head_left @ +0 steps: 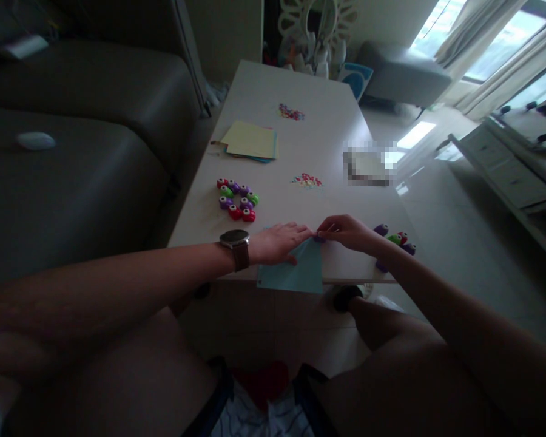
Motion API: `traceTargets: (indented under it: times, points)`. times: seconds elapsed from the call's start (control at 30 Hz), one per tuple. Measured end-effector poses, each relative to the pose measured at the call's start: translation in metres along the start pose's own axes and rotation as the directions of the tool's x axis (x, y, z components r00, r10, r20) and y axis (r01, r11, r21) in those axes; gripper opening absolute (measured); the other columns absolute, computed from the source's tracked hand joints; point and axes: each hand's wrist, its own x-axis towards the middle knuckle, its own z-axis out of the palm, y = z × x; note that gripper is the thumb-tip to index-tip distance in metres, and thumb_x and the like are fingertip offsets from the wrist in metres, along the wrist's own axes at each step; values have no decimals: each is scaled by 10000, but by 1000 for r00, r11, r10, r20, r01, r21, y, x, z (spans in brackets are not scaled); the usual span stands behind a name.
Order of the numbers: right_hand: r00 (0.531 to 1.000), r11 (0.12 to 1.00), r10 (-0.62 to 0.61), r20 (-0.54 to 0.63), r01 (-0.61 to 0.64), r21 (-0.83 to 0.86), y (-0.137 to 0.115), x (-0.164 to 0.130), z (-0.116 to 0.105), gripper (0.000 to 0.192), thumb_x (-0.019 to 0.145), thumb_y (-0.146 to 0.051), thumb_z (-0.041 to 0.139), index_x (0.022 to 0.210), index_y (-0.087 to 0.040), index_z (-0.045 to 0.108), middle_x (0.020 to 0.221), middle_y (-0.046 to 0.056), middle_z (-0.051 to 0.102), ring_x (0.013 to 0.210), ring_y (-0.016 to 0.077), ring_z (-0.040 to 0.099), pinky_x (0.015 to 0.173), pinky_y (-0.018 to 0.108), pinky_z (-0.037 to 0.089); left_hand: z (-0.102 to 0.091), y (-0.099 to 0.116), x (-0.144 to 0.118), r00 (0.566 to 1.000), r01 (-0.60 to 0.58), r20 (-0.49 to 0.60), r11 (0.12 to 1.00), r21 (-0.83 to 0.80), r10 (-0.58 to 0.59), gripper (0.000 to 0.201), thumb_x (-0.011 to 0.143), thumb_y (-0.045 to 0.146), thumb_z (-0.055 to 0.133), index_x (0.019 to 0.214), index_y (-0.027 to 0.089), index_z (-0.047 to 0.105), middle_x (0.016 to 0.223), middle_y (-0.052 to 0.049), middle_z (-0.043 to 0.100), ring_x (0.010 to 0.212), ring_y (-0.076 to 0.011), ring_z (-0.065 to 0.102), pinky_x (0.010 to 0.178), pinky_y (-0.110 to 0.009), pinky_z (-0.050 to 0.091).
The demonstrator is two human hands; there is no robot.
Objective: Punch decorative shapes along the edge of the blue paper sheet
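Observation:
A light blue sheet of paper (295,273) lies at the table's near edge, its lower part jutting past it. A small dark mark shows at its lower left corner. My left hand (279,243), with a watch on the wrist, lies flat across the upper part of the sheet, fingers stretched to the right. At the sheet's upper right corner, my right hand (343,232) is closed in a pinch on a small purple piece (319,238), mostly hidden by the fingers. Several purple, green and red pieces with eye-like white dots (395,240) sit beside my right forearm, which partly covers them.
A ring of similar colourful pieces (236,199) stands on the left of the white table (318,91). Behind it lies a stack of coloured paper (250,139). Two small heaps of colourful bits (308,180) lie farther back. A blurred-out object (368,167) is near the right edge.

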Motion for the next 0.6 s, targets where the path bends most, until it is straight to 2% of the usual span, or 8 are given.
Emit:
traceTargets:
  times: [0.1,0.27,0.6]
  points:
    - [1000,1000,-8,9,8,-11,0,0,-1,248,786,-454,733,848,-214,736,818,72,759,747,194,670,686,331,530,-2,2,0,1000,10,7,1000,-8,-10,744,854,237,736,1489,184,351,1508,-133,483,1321,-279,471,1103,-381,362]
    - [1000,1000,9,14,-9,-22,-2,-1,-2,274,779,-483,739,852,-219,739,797,67,753,739,196,669,670,330,528,-4,4,-2,999,34,0,999,-23,-34,691,867,215,712,1468,228,369,1497,-109,500,1323,-274,468,1111,-367,342]
    - [1000,1000,1,4,-1,-1,0,-1,0,276,776,-484,730,849,-218,726,803,68,746,739,195,659,669,335,515,-5,6,0,999,34,11,999,-13,-34,758,856,210,734,1512,204,356,1540,-123,474,1336,-287,456,1110,-382,350]
